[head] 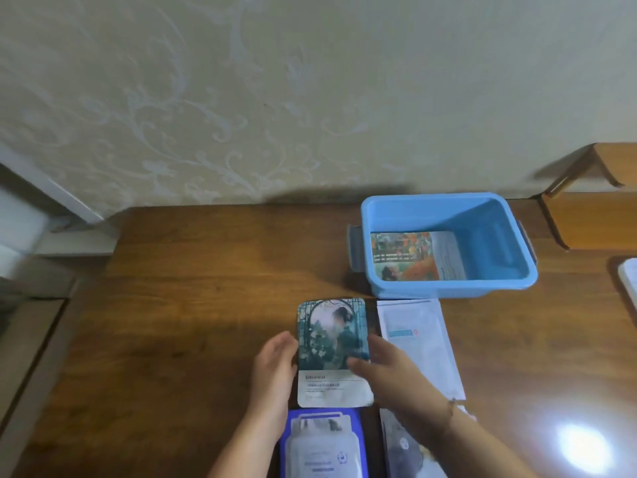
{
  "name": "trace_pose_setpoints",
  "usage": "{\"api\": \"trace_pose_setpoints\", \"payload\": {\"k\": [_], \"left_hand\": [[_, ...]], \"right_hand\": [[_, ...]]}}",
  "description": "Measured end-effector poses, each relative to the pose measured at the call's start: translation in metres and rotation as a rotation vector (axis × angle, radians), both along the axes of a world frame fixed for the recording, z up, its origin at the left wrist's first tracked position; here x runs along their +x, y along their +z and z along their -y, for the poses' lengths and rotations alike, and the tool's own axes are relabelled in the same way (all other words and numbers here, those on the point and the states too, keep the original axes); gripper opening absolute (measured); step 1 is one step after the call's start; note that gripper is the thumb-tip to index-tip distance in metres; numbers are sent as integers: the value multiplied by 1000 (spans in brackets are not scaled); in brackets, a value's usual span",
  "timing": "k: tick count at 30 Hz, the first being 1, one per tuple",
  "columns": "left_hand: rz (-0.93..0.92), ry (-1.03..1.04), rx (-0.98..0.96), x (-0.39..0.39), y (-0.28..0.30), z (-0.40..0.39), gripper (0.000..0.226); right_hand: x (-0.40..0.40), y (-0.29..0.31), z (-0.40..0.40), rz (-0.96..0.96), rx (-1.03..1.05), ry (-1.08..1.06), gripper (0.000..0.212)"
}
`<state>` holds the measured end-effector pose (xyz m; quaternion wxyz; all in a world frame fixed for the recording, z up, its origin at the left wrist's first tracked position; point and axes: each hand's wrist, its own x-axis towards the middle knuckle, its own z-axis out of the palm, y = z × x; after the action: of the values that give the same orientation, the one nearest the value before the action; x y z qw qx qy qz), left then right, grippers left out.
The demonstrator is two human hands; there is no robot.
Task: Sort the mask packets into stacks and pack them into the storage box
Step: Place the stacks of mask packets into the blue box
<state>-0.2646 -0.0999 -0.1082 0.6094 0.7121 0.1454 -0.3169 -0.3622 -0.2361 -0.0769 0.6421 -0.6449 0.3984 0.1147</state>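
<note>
Bare forearms; thin bracelet, perhaps, right wrist.

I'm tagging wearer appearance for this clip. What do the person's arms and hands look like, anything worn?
Both forearms are bare, with no sleeves in view. The left hand shows no jewellery. The right hand has a thin bracelet at the wrist. No gloves.
</note>
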Motion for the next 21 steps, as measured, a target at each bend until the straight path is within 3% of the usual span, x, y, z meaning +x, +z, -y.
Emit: {"api": "trace_pose_setpoints", "payload": {"k": [2,4,8,12,14,21], "left_hand": [[6,-45,6,-4,0,0,23],[-18,-42,-14,-4,2,1,18],[-68,0,-42,-1,2,-2,20],[-101,33,-66,3,1,-5,21],[-132,56,-84,5,0,-6,19],[-156,9,-97,12,0,-13,24]], "right_hand": [[13,-17,-3,-62,68,-155,27],[27,-27,-5,-112,76,-230,32],[42,-38,-6,-220,-33,-213,40],[47,-49,-4,-270,-151,-164,17],[47,-38,-7,-234,-183,-142,25],[40,-13,3,-48,-174,-49,24]]}}
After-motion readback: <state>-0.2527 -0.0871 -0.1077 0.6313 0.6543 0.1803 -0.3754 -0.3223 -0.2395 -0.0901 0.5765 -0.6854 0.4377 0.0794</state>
